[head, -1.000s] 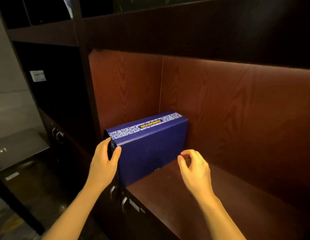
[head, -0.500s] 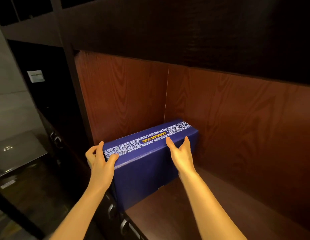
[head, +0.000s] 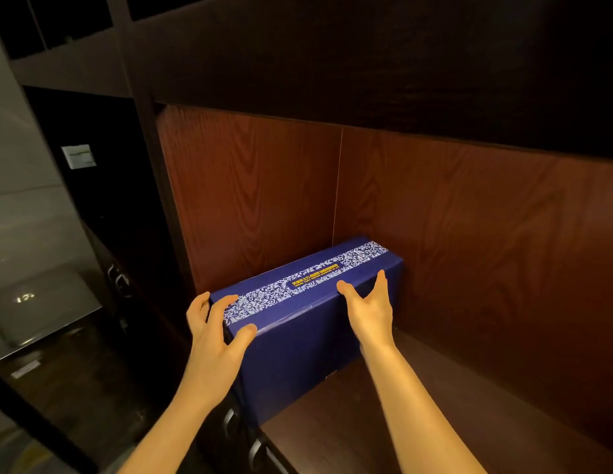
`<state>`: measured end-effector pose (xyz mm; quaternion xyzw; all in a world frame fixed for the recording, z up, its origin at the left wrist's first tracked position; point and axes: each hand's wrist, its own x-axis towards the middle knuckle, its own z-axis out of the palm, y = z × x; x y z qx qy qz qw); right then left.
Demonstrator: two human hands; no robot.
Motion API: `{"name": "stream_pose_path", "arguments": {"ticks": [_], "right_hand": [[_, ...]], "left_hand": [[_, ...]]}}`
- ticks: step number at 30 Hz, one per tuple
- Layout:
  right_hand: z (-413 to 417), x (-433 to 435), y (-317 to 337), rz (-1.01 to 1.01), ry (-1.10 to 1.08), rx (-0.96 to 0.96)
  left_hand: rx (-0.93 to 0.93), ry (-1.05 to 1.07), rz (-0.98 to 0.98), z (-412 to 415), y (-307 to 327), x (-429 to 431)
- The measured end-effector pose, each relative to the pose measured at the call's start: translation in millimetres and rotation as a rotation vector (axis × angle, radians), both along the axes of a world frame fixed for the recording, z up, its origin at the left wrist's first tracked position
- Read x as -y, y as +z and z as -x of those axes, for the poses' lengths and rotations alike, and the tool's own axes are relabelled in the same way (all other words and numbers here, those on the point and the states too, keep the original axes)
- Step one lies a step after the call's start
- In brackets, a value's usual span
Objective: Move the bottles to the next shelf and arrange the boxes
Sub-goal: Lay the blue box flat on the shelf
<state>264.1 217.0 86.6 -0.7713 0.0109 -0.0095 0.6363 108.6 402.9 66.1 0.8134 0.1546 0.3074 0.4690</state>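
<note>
A long dark blue box (head: 298,343) with a white patterned band and yellow lettering along its top stands on the wooden shelf (head: 418,422), pushed against the shelf's left wall and reaching to the back corner. My left hand (head: 217,331) clasps the box's near left corner, thumb on the front face and fingers over the top. My right hand (head: 368,307) rests flat on the front face near the top edge, fingers spread upward. No bottles are in view.
The shelf bay has reddish wood walls and a dark board above. Drawer handles (head: 255,449) sit below the shelf front. To the left is a darker bay with a white label (head: 79,156) and a glossy surface (head: 34,302).
My right hand rose from the shelf floor to the box's upper front edge. My left hand shifted up onto the near corner. The box now sits deeper toward the back corner.
</note>
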Motion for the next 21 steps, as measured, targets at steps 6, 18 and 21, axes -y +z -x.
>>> {"name": "stream_pose_path", "arguments": {"ticks": [6, 18, 21], "right_hand": [[1.6, 0.5, -2.3, -0.046, -0.016, 0.002], [-21.1, 20.3, 5.4, -0.148, 0.095, -0.048], [-26.1, 26.5, 5.6, -0.185, 0.16, -0.067]], "left_hand": [[0.015, -0.021, 0.084, 2.5, 14.3, -12.9], [0.078, -0.125, -0.046, 58.9, 3.4, 52.0], [0.084, -0.2, -0.064, 69.1, 0.5, 75.5]]}}
